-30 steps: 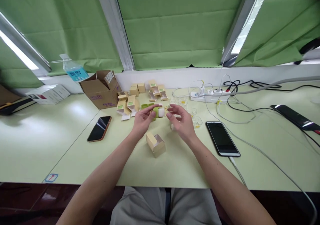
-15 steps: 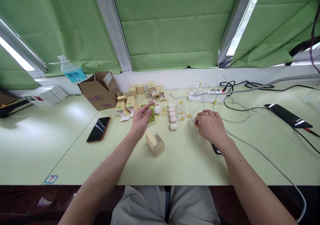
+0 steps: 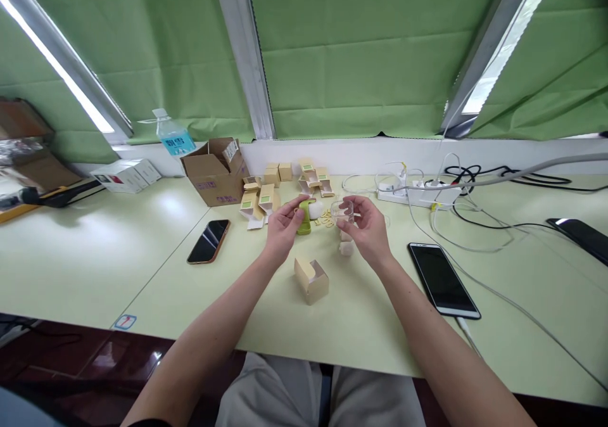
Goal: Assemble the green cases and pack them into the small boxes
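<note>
My left hand [image 3: 284, 224] is closed on a green plastic piece [image 3: 304, 219], thumb and fingers at its left side. A white rounded piece [image 3: 316, 210] shows just right of the green one; whether they are joined I cannot tell. Between thumb and fingers of my right hand [image 3: 367, 225] is a small clear plastic cup [image 3: 341, 210], held close to the green piece. Below the cup, pale pink-white rounded pieces [image 3: 346, 248] lie on the table, partly hidden by the hand. Small yellow rings [image 3: 326, 219] are scattered between the hands. An open cardboard box [image 3: 311, 281] stands nearer to me.
Several small cardboard boxes [image 3: 268, 197] stand behind my left hand, beside a larger open carton [image 3: 216, 173]. One phone [image 3: 209, 241] lies at the left, another phone [image 3: 444, 280] at the right with a cable. A white power strip [image 3: 418, 194] and tangled cords occupy the back right.
My right hand has moved left, bringing the clear cup up beside the green piece in my left hand. The phone that was mostly under my right arm now shows. The view has shifted.
</note>
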Available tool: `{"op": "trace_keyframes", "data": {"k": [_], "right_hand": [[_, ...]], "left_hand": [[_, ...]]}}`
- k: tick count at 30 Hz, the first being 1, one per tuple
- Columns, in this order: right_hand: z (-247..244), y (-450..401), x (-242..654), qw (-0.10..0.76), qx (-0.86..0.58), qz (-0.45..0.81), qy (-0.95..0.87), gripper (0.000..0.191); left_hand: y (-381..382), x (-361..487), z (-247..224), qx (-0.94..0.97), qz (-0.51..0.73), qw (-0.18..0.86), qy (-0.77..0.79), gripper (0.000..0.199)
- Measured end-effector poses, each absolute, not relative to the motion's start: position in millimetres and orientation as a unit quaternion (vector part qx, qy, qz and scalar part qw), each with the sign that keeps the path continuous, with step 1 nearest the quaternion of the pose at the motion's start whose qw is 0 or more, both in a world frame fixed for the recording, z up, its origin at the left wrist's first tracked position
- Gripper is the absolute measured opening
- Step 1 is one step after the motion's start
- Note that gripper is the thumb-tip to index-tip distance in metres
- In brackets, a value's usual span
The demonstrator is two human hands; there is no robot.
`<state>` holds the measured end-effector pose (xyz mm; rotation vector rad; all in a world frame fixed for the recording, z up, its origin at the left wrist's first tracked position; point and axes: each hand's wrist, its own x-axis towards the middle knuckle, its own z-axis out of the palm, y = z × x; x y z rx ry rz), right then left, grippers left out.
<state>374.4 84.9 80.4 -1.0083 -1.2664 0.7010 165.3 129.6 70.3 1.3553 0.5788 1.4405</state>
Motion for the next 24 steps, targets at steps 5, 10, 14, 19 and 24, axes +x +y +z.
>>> {"op": "trace_keyframes", "data": {"k": [5,10,14,19,24], "right_hand": [[64.6,76.7,373.4,0.599,-0.416,0.354,-0.585,0.060],[58.5,76.3,374.2,0.582,-0.404,0.402,-0.581,0.076],[57.9,77.3,370.5,0.593,-0.394,0.415,-0.567,0.071],[61.3,71.9,363.7,0.594,-0.394,0.405,-0.572,0.069],[64.5,67.7,361.2,0.592,-0.401,0.401,-0.573,0.071]], "left_hand": [[123.3,165.4,73.5,0.620,0.574,0.470,0.255,0.050],[118.3,164.8,75.5,0.682,0.538,0.425,0.255,0.047],[115.8,165.7,76.4,0.719,0.507,0.397,0.260,0.046],[117.2,166.1,74.7,0.726,0.500,0.383,0.277,0.050],[119.3,165.4,75.9,0.713,0.492,0.405,0.295,0.053]]}}
